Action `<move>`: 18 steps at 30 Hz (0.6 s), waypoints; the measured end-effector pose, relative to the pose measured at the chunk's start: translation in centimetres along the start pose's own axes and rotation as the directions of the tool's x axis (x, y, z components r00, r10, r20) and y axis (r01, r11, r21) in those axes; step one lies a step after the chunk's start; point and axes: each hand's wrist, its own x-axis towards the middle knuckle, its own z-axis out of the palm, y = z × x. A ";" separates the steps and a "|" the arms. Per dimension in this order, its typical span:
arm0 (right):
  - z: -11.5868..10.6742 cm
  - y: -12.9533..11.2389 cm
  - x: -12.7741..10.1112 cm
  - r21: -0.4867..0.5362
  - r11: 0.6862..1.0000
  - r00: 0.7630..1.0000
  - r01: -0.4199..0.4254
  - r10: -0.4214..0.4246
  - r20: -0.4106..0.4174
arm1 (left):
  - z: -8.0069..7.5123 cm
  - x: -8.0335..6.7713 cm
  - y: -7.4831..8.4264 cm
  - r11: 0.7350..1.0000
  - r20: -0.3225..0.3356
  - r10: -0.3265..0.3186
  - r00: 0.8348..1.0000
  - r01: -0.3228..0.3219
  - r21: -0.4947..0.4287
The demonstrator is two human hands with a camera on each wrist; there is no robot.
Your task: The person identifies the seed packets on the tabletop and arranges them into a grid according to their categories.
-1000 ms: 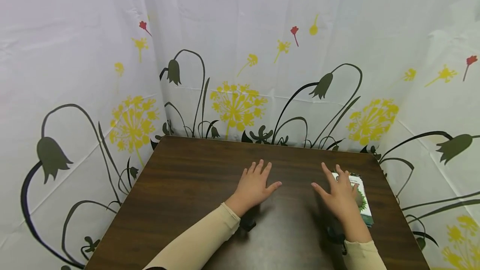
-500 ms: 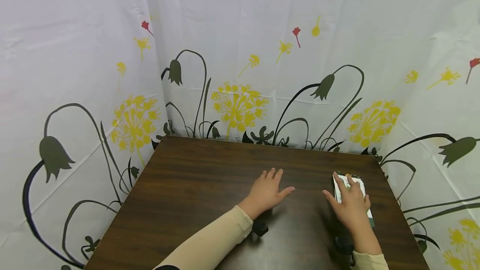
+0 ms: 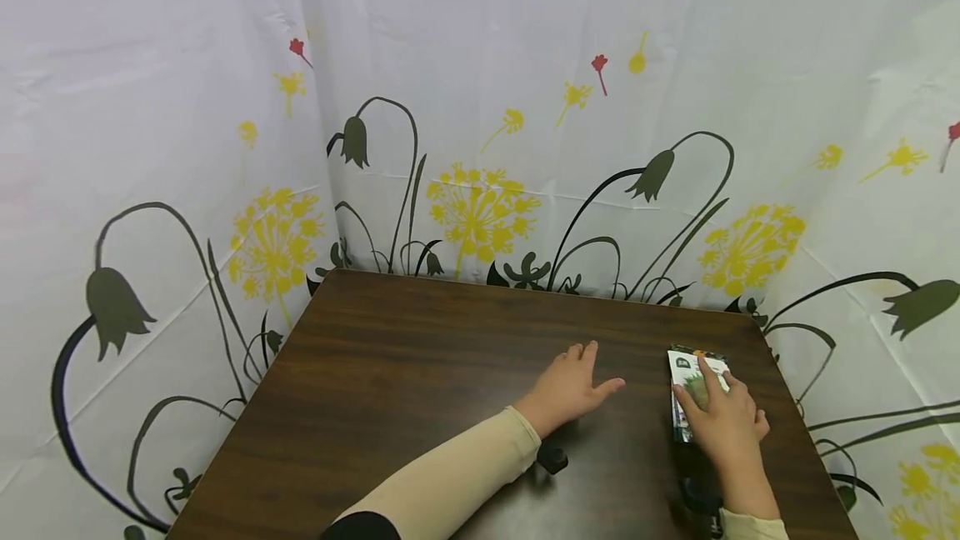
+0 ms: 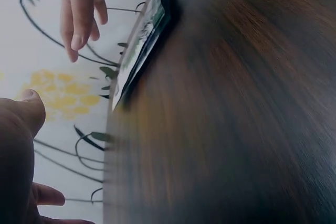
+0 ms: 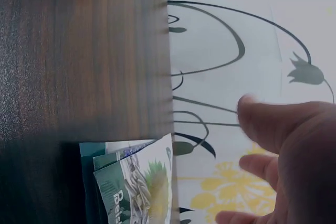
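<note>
A small pile of flat packets (image 3: 682,394), printed with a green plant like seed packets, lies at the right of the dark wooden table. In the right wrist view the packets (image 5: 142,182) overlap unevenly, with teal edges showing. Over the pile hovers my right hand (image 3: 727,423), its fingers spread and partly covering the top packet. From the left wrist view, a gap shows between the right hand (image 4: 86,9) and the packets (image 4: 144,43). My left hand (image 3: 566,390) is held above the table to the left of the pile, fingers extended, holding nothing.
The brown wood-grain table (image 3: 390,357) fills the lower middle. White curtains (image 3: 480,40) with printed flowers hang along its back and sides. A black wrist device (image 3: 552,458) shows below the left wrist, and another (image 3: 697,494) by the right.
My left hand has moved right, towards the pile. The right hand has also shifted right and slightly down over the packets, uncovering more of their left side. The pile stays in place.
</note>
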 end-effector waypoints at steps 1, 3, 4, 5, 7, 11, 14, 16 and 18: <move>0.0 0.1 0.0 0.007 1.000 1.000 -0.018 0.018 0.007 | 0.1 0.1 0.3 1.000 0.003 0.002 1.000 -0.002 0.003; 0.1 0.3 0.0 0.012 0.999 0.999 -0.049 0.049 0.020 | 0.4 0.4 0.9 1.000 0.009 0.009 1.000 -0.009 0.006; 0.0 0.5 0.0 0.013 0.998 0.998 -0.060 0.059 0.020 | 0.5 0.5 1.4 1.000 0.014 0.013 1.000 -0.013 0.009; 0.0 0.6 0.0 0.014 0.998 0.998 -0.067 0.067 0.019 | 0.6 0.7 1.8 1.000 0.019 0.020 1.000 -0.020 0.012; -0.2 0.8 0.0 0.013 0.997 0.996 -0.082 0.082 0.018 | 0.8 0.9 2.5 0.999 0.030 0.031 0.999 -0.032 0.020; -0.6 1.0 0.0 0.012 0.995 0.995 -0.100 0.100 0.009 | 1.4 1.4 3.9 0.998 0.056 0.062 0.997 -0.063 0.019; -0.7 1.3 0.0 0.016 0.993 0.993 -0.117 0.116 0.032 | 2.0 1.6 4.6 0.997 0.078 0.077 0.994 -0.076 -0.007; -0.7 1.6 0.0 0.018 0.992 0.991 -0.127 0.126 0.050 | 2.5 1.7 4.8 0.997 0.091 0.078 0.993 -0.076 -0.024; -0.6 1.9 0.0 0.023 0.991 0.990 -0.133 0.132 0.053 | 2.8 1.8 5.0 0.997 0.098 0.073 0.993 -0.070 -0.033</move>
